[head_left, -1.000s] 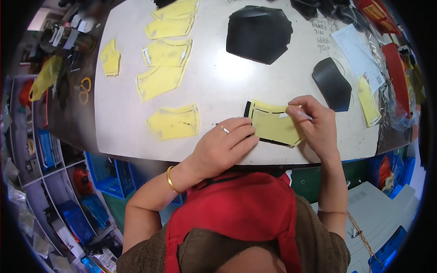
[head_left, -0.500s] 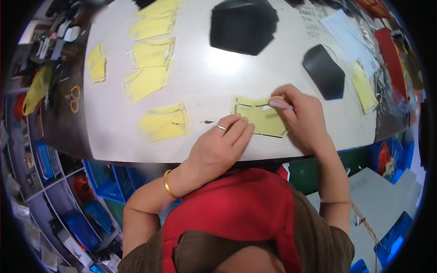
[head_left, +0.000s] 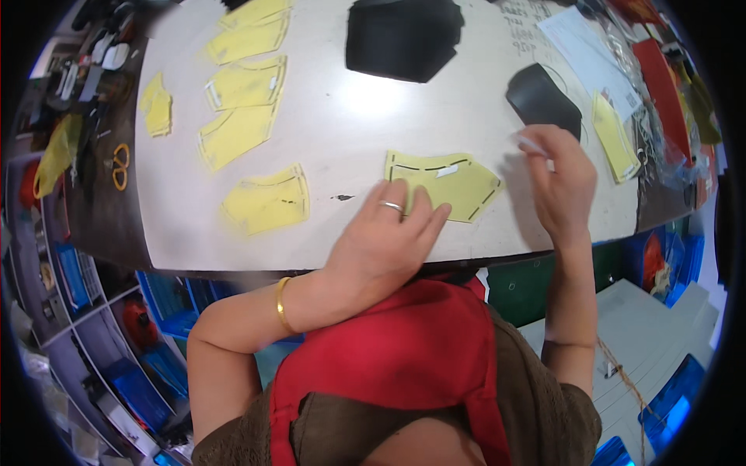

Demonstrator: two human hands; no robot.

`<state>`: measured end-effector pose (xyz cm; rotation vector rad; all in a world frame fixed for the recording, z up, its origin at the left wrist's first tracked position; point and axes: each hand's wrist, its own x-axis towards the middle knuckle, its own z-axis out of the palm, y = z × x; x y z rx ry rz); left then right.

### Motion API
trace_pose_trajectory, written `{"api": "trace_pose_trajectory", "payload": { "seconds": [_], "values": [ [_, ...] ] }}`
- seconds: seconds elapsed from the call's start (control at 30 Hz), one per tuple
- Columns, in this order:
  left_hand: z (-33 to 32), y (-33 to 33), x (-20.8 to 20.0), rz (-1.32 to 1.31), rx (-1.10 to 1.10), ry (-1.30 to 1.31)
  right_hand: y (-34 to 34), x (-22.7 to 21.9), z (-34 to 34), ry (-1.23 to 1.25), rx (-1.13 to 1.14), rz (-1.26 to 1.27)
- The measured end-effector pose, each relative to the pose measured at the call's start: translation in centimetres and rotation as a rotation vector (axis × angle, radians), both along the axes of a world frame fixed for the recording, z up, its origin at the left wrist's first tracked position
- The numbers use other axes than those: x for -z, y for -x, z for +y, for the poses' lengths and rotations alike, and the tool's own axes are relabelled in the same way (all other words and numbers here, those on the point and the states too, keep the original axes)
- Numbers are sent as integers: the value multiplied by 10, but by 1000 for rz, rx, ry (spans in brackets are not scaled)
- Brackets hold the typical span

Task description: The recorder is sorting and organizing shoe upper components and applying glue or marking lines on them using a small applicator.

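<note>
"So, how far along are you with that yellow template (head_left: 470,189)?"

"Partway, I'd judge. It lies flat on the pale surface (head_left: 334,132) just in front of me, pointed end toward my right. Laid out and steadied: that much is done."

"Steadied with what?"

"My left fingers (head_left: 419,208), spread over its left part. They press from above rather than clutch it. My right fingers (head_left: 561,138) are pinched round a slim pale tool (head_left: 531,144), off to the right, apart from the template."

"Any marks made, then?"

"Can't tell. Dark lines show at the slots along its edges, so I suspect there's a dark piece beneath, but no rim of one peeks out. Whatever is marked under there is hidden."

"And what's left?"

"Well, the template hasn't been lifted away, so I'd count that as undone. Also, a small black piece (head_left: 542,99) lies just beyond my right fingers, and a larger black shape (head_left: 404,39) sits toward the far side. I see no template on either."

"What about the others?"

"A lone yellow template (head_left: 264,203) lies to the left of my left fingers, and some overlapping yellow templates (head_left: 242,132) run away from me farther up. I'm touching none of those, and whether they've had their turn, I can't say."
</note>
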<state>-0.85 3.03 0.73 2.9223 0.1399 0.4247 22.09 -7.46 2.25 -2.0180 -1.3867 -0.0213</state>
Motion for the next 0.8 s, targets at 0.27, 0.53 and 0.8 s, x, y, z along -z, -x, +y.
{"api": "trace_pose_trajectory", "payload": {
  "seconds": [0.27, 0.53, 0.8],
  "values": [
    [-26, 1, 12, -79, -64, -144, 47, -14, 44, 190, -419, 382],
    [-28, 0, 11, -116, -102, -136, 42, 0, 76, 57, -355, -59],
    [-27, -4, 12, -56, -103, -104, 16, -11, 21, 184, -157, -113]
  ]
}}
